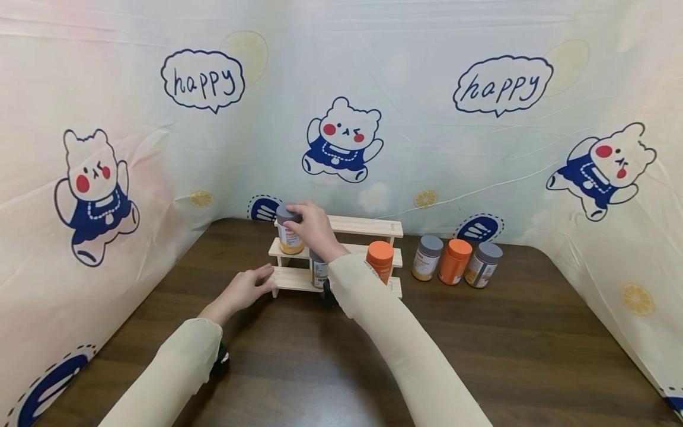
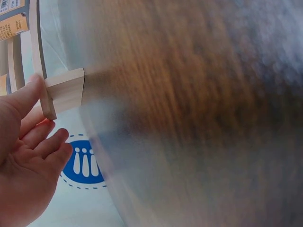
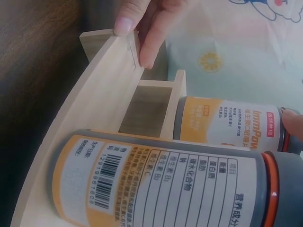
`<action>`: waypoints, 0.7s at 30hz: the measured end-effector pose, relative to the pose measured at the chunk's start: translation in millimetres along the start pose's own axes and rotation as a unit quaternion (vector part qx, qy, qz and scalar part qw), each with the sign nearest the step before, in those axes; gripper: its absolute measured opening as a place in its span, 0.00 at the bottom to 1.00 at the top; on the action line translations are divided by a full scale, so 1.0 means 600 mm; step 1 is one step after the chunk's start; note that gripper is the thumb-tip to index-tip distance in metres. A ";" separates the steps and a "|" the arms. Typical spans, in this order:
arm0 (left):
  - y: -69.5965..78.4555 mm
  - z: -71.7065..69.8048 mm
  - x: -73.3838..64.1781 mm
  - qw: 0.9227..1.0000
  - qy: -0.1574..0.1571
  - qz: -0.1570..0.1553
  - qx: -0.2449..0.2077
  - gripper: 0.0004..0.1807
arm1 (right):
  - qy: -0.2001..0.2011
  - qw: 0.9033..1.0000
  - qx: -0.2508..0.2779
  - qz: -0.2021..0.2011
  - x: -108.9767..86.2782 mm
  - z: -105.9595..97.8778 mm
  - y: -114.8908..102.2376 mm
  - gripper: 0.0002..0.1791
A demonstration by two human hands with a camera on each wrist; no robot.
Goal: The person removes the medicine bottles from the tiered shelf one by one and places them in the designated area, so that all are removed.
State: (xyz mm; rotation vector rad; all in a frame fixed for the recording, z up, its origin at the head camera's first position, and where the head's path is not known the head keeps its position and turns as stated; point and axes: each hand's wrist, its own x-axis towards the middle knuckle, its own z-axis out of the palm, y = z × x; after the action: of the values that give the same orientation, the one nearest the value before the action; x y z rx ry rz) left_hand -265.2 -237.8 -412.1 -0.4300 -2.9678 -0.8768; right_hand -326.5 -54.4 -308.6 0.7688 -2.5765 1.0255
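A three-tier wooden rack (image 1: 368, 226) stands on the table. My right hand (image 1: 315, 228) holds a grey-lidded supplement jar (image 1: 290, 238) by its lid, upright at the left end of the middle tier. In the right wrist view a fingertip (image 3: 292, 124) touches that jar's lid end. With thumb above and fingers below, my left hand (image 1: 240, 292) pinches the left end of the lowest shelf board (image 2: 38, 52). Another grey-lidded jar (image 1: 319, 273) stands on the lowest tier, partly behind my right wrist; its barcode label (image 3: 106, 177) fills the right wrist view. An orange jar (image 1: 380, 260) is farther right on the rack.
Right of the rack, two grey-lidded jars (image 1: 427, 258) (image 1: 483, 265) flank an orange jar (image 1: 455, 262) on the brown wooden table (image 1: 331, 379). A printed cloth (image 1: 405, 142) with cartoon bears surrounds the table at the back and sides.
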 end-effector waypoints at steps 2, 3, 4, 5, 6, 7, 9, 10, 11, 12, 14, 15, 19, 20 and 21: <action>0.000 0.000 0.000 1.000 0.000 0.001 0.001 0.28 | 0.000 1.000 -0.001 -0.004 -0.001 0.000 0.000 0.22; 0.000 0.000 0.000 1.000 0.000 0.001 0.000 0.28 | 0.000 1.000 0.000 -0.005 -0.002 0.000 -0.001 0.22; 0.000 0.000 0.000 1.000 0.000 0.002 0.000 0.28 | -0.001 1.000 0.000 -0.006 -0.002 0.000 -0.001 0.22; 0.000 0.000 0.000 1.000 0.000 0.002 0.001 0.28 | -0.003 1.000 0.000 -0.006 -0.003 -0.001 -0.002 0.22; 0.000 0.000 -0.001 1.000 0.000 0.003 0.001 0.28 | -0.005 1.000 0.000 -0.006 -0.004 -0.002 -0.003 0.22; 0.000 0.001 0.000 1.000 0.000 0.004 0.001 0.28 | -0.008 1.000 0.000 -0.004 -0.004 -0.002 -0.004 0.22; 0.000 0.001 0.000 1.000 0.001 0.005 0.002 0.28 | -0.012 1.000 -0.005 -0.003 -0.005 -0.005 -0.006 0.22; -0.001 0.001 -0.001 1.000 0.001 0.005 0.003 0.28 | -0.013 1.000 -0.007 -0.003 -0.005 -0.006 -0.006 0.22; -0.001 0.001 -0.001 1.000 0.002 0.005 0.004 0.28 | -0.014 1.000 -0.010 -0.004 -0.005 -0.008 -0.007 0.22; -0.001 0.001 -0.001 1.000 0.003 0.004 0.004 0.28 | -0.014 1.000 -0.012 -0.006 -0.005 -0.010 -0.008 0.22; -0.001 0.001 -0.001 1.000 0.004 0.003 0.005 0.27 | -0.011 1.000 -0.015 -0.012 -0.006 -0.016 -0.010 0.22; -0.001 0.001 -0.001 1.000 0.005 0.002 0.005 0.27 | -0.009 1.000 -0.015 -0.016 -0.006 -0.020 -0.010 0.22; -0.001 0.001 0.000 1.000 0.004 0.002 0.004 0.28 | -0.003 1.000 0.001 -0.024 -0.010 -0.037 -0.013 0.22; 0.000 0.001 0.000 1.000 0.004 0.002 0.004 0.28 | -0.001 1.000 0.009 -0.025 -0.011 -0.042 -0.014 0.22; 0.000 0.002 0.000 1.000 0.004 0.002 0.004 0.28 | 0.001 1.000 0.017 -0.025 -0.012 -0.048 -0.015 0.22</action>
State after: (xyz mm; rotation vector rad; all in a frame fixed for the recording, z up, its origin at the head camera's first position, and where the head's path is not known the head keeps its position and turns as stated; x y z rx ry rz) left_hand -264.9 -237.2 -412.9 -0.4303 -2.9602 -0.8647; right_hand -314.3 -37.2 -286.3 0.8361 -2.5314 1.0571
